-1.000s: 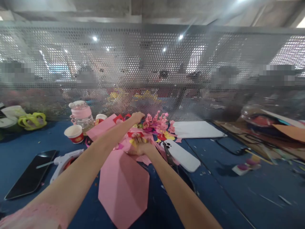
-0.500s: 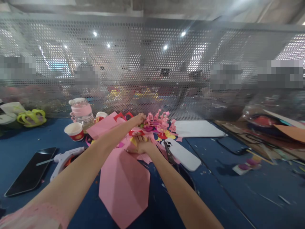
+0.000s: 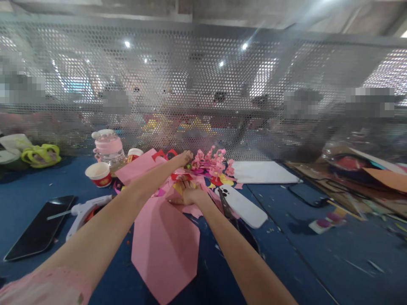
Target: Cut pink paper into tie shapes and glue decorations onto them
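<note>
Both hands (image 3: 186, 178) among pink paper scraps (image 3: 211, 163).

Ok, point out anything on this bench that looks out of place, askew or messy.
Small paper scraps are strewn over the blue table. The glue gun lies tipped on its side beside a dark phone. A white phone lies face down, half under the cut paper pile that the left hand and right hand work in.

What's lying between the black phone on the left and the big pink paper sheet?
In the head view, a white glue gun lies on the blue table between the black phone and the pink paper sheet.
</note>
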The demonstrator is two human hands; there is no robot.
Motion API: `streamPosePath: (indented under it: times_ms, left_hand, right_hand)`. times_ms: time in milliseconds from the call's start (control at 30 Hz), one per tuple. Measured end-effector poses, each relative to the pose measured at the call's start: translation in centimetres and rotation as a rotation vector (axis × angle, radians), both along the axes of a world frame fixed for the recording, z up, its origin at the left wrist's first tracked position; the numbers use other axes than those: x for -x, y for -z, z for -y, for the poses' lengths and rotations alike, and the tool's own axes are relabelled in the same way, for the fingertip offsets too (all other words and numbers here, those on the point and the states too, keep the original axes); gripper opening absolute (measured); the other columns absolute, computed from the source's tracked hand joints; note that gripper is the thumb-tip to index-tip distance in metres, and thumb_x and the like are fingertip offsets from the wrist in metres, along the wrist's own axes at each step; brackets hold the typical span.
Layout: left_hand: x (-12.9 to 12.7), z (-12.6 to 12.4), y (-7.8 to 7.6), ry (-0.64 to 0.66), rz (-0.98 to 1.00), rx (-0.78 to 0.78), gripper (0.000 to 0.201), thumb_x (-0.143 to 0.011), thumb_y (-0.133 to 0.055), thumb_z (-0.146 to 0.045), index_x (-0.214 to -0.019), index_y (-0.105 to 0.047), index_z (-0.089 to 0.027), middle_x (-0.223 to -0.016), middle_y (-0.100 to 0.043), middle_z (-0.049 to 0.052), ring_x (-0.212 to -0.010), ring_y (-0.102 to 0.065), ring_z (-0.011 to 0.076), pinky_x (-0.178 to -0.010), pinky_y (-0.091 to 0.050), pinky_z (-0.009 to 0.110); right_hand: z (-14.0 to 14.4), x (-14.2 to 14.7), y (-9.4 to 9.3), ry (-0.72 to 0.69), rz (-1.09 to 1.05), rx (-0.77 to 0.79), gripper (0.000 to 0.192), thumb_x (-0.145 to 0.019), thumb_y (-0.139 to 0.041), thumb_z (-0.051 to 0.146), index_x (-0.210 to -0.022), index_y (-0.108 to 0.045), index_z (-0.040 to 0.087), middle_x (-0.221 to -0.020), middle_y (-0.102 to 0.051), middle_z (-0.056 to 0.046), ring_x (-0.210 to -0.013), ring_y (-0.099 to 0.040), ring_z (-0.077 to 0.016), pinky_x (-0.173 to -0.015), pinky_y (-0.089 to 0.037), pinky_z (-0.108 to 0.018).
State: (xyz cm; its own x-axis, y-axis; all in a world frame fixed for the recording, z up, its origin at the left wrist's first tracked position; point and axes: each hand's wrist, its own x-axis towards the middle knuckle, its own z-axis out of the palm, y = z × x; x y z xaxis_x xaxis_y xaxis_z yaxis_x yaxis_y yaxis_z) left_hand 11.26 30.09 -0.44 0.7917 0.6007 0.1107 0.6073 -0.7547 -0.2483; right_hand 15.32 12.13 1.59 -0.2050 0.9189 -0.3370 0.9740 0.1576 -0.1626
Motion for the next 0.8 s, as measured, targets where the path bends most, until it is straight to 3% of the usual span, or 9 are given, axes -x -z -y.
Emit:
streamPosePath:
  times_ms: [200,367,567,700,800]
  left_hand:
    - [0.4,0.3,-0.1,0.017,0.03,-0.013,0.024,-0.082,-0.041,-0.006,-0.097,-0.059,-0.008,-0.106,-0.056,0.017,-0.105,-0.047,0.024,-0.09,-0.038,0.034]
    - [0.3,0.3,-1.1,-0.014,0.002,-0.025,0.028,-0.085,-0.048,-0.029,-0.108,-0.052,-0.015,-0.111,-0.053,0.009,-0.096,-0.054,0.0183,-0.082,-0.046,0.038]
    - [0.2,0.5,-2.0,-0.042,-0.003,-0.071,0.034,-0.083,-0.05,-0.033,-0.111,-0.05,-0.013,-0.111,-0.053,0.01,-0.095,-0.055,0.019,-0.079,-0.047,0.039]
    - [0.2,0.5,-3.0,-0.047,0.057,-0.083,0.026,-0.078,-0.049,-0.006,-0.103,-0.052,-0.003,-0.107,-0.054,0.016,-0.102,-0.05,0.0232,-0.085,-0.042,0.038]
    - [0.5,0.3,-4.0,-0.033,0.125,-0.071,0.035,-0.066,-0.041,0.01,-0.098,-0.052,0.001,-0.106,-0.053,0.02,-0.103,-0.048,0.0244,-0.088,-0.038,0.036]
  right_hand:
    - [0.1,0.0,-0.2,-0.014,0.003,-0.009,0.09,-0.076,-0.042,0.06,-0.14,-0.003,0.009,-0.145,0.001,-0.019,-0.133,-0.003,-0.0328,-0.101,-0.01,-0.059]
    - [0.0,-0.1,-0.1,-0.011,-0.001,0.006,0.087,-0.077,-0.04,0.059,-0.14,-0.003,0.013,-0.146,0.001,-0.016,-0.133,-0.006,-0.0323,-0.102,-0.01,-0.058]
    - [-0.2,-0.2,0.4,-0.012,-0.007,-0.01,0.082,-0.077,-0.04,0.057,-0.14,-0.006,0.019,-0.147,-0.001,-0.012,-0.133,-0.004,-0.033,-0.1,-0.01,-0.06]
    - [-0.3,-0.1,0.5,-0.021,0.001,0.0,0.077,-0.078,-0.038,0.057,-0.14,-0.008,0.023,-0.147,0.005,-0.008,-0.133,-0.001,-0.0318,-0.101,-0.009,-0.059]
    - [-0.4,0.0,0.4,-0.014,0.017,0.046,0.084,-0.078,-0.039,0.055,-0.14,0.001,0.015,-0.146,0.009,-0.012,-0.133,0.002,-0.0299,-0.102,-0.006,-0.058]
